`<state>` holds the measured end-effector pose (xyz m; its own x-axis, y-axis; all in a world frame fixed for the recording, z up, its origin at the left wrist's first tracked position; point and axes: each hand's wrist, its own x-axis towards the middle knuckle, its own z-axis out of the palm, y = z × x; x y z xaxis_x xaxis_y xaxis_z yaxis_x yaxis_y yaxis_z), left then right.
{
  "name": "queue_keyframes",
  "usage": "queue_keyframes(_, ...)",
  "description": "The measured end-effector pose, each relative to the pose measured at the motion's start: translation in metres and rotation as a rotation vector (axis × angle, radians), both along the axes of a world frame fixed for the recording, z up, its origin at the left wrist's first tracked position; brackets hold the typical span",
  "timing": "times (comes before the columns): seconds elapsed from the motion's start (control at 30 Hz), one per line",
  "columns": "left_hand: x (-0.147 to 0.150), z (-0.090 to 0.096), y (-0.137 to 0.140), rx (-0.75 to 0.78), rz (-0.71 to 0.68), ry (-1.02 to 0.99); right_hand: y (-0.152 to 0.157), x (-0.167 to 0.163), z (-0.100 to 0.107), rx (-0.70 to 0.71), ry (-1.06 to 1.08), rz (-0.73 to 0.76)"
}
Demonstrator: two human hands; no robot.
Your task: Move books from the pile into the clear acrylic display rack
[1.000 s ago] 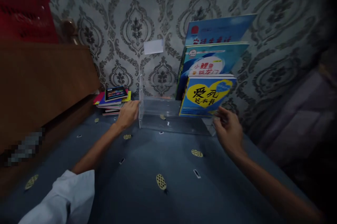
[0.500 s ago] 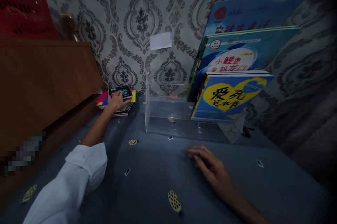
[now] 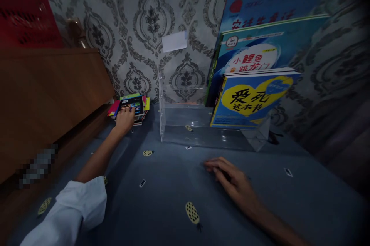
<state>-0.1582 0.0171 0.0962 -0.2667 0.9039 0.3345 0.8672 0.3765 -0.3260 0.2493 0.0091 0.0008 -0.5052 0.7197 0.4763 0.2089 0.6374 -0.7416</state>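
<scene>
Black book (image 3: 138, 103): at top of pile (image 3: 147, 103), left rear; directly under fingers of left hand (image 3: 125, 121), which hide part of cover; small print illegible. Left hand: fingertips on cover; whether it grips, cannot tell. Right hand (image 3: 231, 180): loosely curled, released, well apart from pile; contact with cloth (image 3: 162, 203) unclear. Rack (image 3: 185, 135): clear, edges faint. Basket (image 3: 26, 15): cut off at left.

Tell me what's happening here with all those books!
Somebody's left hand rests on a black-covered book on top of a pile of books. Their right hand is over the blue cloth, fingers loosely curled, holding nothing I can see. Picture books stand in the right part of the clear rack.
</scene>
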Motion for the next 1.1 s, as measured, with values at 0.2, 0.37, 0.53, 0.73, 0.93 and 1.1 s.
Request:
queue_keyframes(0.2,0.009,-0.007,-0.022,-0.031,0.002,0.069,-0.002,0.001,0.0,0.021,-0.012,0.009)
queue_keyframes(0.37,0.02,-0.017,-0.046,-0.054,-0.012,0.103,-0.002,0.001,0.0,0.015,-0.056,0.012)
queue_keyframes(0.53,0.035,-0.033,-0.074,-0.096,-0.023,0.192,-0.002,0.002,-0.001,0.038,-0.055,0.021)
queue_keyframes(0.73,0.058,-0.052,-0.112,-0.178,-0.043,0.184,0.0,0.002,-0.005,-0.001,-0.061,0.03)
queue_keyframes(0.93,0.086,-0.048,-0.141,-0.358,-0.066,0.015,-0.001,0.001,-0.005,0.009,-0.061,0.025)
queue_keyframes(1.1,0.108,-0.03,-0.152,-0.462,-0.077,-0.086,-0.002,0.002,-0.002,0.0,-0.084,0.022)
